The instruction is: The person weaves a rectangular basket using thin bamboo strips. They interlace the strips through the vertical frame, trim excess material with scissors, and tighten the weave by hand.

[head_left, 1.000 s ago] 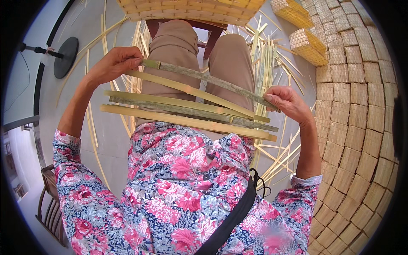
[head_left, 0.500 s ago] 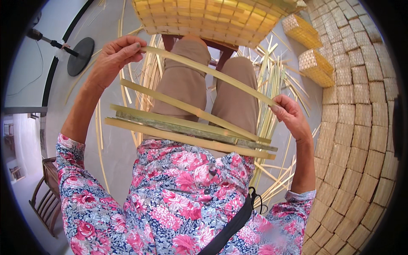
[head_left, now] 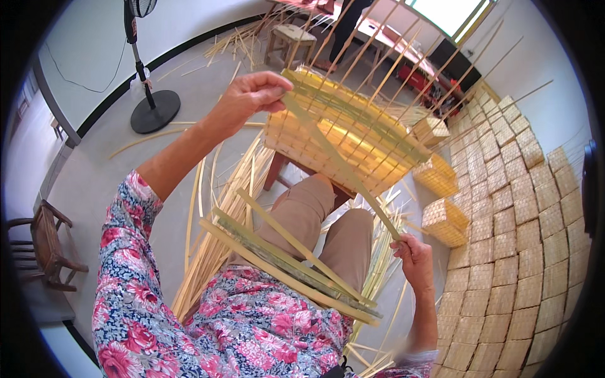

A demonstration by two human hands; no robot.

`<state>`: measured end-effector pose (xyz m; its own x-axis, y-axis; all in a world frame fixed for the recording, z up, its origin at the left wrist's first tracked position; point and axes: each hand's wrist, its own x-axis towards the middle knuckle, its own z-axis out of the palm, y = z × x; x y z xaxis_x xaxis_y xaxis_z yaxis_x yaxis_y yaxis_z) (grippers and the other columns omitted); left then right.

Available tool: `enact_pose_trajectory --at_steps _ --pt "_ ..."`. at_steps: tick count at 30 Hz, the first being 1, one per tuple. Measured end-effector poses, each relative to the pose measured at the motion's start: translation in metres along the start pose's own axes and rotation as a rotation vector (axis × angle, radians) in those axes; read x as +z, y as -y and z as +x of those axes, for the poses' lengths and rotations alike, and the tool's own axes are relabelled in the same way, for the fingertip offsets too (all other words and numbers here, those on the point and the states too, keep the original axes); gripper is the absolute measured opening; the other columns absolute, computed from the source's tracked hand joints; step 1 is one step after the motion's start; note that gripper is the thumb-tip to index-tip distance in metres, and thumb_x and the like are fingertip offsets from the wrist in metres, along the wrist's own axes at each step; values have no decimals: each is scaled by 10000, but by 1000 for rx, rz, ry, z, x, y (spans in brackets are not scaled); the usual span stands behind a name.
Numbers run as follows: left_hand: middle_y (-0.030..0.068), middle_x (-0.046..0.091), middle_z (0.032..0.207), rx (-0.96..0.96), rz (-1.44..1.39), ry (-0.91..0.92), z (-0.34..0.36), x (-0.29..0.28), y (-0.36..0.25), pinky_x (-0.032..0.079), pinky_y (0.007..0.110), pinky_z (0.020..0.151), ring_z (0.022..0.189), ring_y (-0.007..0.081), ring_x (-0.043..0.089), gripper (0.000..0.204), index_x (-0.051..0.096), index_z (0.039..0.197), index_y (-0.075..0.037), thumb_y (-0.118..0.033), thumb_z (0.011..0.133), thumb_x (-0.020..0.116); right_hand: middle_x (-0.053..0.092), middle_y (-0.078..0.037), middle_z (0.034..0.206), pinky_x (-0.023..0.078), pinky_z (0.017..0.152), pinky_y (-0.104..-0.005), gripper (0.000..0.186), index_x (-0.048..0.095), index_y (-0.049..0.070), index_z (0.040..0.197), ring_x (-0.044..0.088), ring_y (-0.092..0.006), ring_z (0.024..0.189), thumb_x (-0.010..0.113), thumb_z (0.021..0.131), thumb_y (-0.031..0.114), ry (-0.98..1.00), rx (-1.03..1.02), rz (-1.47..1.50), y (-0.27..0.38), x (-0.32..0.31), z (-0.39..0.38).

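Between my hands a flat greenish bamboo strip (head_left: 337, 160) slants across the view. My left hand (head_left: 258, 94) pinches its far end near the upper edge of a half-woven yellow basket (head_left: 334, 145) with tall upright stakes, resting on a dark wooden stool (head_left: 274, 173). My right hand (head_left: 409, 252) grips the near end, above the floor beside my right leg. More split strips (head_left: 283, 271), yellow and green with mottled bark, lie across my lap.
A standing fan (head_left: 154, 112) and wooden chair (head_left: 50, 242) stand left; loose strips (head_left: 224, 195) cover floor around me. Rows of finished woven baskets (head_left: 510, 252) fill the right side. A person (head_left: 346, 31) stands at the back near a low stool (head_left: 290, 45) and long table (head_left: 378, 34).
The view has tilted up to show more room. My left hand has moved forward to the basket's edge with the strip, which now slants more steeply; my right hand sits lower in the frame.
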<state>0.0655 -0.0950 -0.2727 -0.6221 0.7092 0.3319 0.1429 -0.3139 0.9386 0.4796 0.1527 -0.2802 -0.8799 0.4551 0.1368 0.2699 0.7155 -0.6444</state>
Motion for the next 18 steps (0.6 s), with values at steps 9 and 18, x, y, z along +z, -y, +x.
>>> enact_pose_trajectory --at_steps 9,18 --pt "253 496 1379 182 503 29 81 18 -47 496 361 949 1204 274 562 814 297 1501 1 -354 900 717 679 -76 887 528 732 -287 168 574 -1 1052 641 -136 782 520 1019 155 -728 -125 383 -7 -5 50" --pt "59 678 1046 507 574 79 87 45 -106 522 265 779 960 120 652 326 618 1235 -9 -167 952 654 650 -8 1043 591 815 -324 85 670 97 1000 632 -105 956 654 949 163 -529 -10 1056 -35 -3 155"
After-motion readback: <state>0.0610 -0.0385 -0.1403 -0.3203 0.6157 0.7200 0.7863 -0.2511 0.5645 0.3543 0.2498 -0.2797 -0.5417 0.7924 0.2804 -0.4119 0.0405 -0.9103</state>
